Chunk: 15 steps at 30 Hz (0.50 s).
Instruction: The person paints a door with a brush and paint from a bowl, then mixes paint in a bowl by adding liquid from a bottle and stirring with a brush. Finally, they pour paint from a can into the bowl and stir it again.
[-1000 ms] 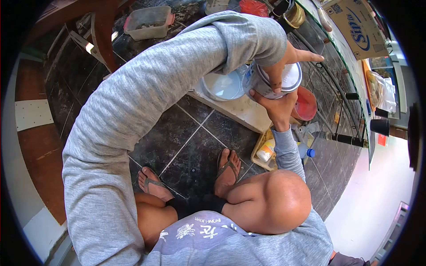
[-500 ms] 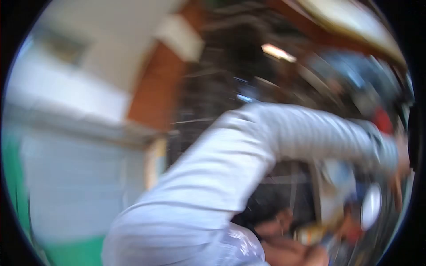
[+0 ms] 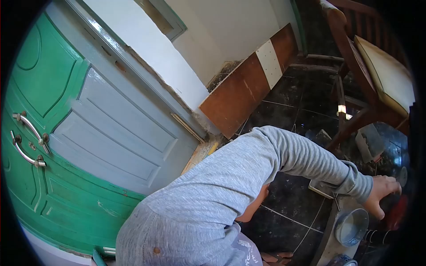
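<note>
My left hand (image 3: 380, 194) reaches out at the right edge, back of the hand up, thumb apart from the stretched fingers. It appears to hold nothing. Close beyond it is a dark red object (image 3: 396, 213), too dim to name. Below the hand, a round translucent tub (image 3: 352, 227) with pale grey contents stands on a light plank-like surface (image 3: 330, 241). Part of a blue-rimmed container (image 3: 342, 260) shows at the bottom edge. My grey sleeve covers much of the middle. My right hand is out of sight.
A green and grey double door (image 3: 102, 128) with metal handles fills the left. A brown board (image 3: 237, 104) with a white strip leans against the wall. A wooden chair (image 3: 372, 88) with a pale cushion stands upper right; a clear plastic box (image 3: 370, 142) lies below it on dark tiles.
The view has swung and steadied from a blur, bringing the green door and its handles into sight. My left arm still stretches to the right.
</note>
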Each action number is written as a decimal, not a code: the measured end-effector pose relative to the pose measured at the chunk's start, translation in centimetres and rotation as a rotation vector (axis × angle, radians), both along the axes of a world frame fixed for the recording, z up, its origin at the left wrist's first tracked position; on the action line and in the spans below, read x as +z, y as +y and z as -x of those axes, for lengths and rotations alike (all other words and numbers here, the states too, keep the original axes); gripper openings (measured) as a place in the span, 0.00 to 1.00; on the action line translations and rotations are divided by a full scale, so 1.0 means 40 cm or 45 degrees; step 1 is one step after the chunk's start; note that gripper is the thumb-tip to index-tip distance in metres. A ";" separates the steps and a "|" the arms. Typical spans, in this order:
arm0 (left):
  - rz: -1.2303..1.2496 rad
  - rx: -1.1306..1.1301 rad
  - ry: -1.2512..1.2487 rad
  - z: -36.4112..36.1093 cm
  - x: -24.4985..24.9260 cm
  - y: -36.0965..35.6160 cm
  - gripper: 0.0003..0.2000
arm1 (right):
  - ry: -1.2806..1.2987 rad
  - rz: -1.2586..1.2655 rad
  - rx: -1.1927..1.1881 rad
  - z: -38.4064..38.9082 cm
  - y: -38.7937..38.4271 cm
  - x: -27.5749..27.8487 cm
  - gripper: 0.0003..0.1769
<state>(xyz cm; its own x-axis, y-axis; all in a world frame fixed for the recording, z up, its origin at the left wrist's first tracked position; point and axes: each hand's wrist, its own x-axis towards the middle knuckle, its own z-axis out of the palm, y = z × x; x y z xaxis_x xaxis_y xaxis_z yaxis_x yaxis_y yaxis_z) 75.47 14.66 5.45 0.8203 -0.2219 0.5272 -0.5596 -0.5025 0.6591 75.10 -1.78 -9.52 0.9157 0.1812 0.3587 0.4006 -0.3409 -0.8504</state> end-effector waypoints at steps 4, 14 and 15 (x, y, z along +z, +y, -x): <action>0.004 -0.008 0.043 0.010 0.009 -0.001 0.41 | 0.025 0.002 -0.018 0.008 -0.006 -0.014 0.38; 0.045 0.024 0.049 0.014 0.005 0.001 0.39 | 0.057 -0.010 -0.026 0.017 0.015 -0.039 0.35; 0.042 0.031 0.021 0.011 -0.004 0.003 0.39 | 0.059 -0.020 -0.034 0.017 0.015 -0.043 0.35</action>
<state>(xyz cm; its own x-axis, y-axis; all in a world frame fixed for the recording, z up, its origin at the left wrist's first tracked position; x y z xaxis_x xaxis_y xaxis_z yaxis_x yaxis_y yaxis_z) 75.01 14.78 5.27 0.8338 -0.1845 0.5203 -0.5363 -0.4939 0.6844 74.42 -1.18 -11.25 0.9359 0.1511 0.3182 0.3514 -0.3374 -0.8733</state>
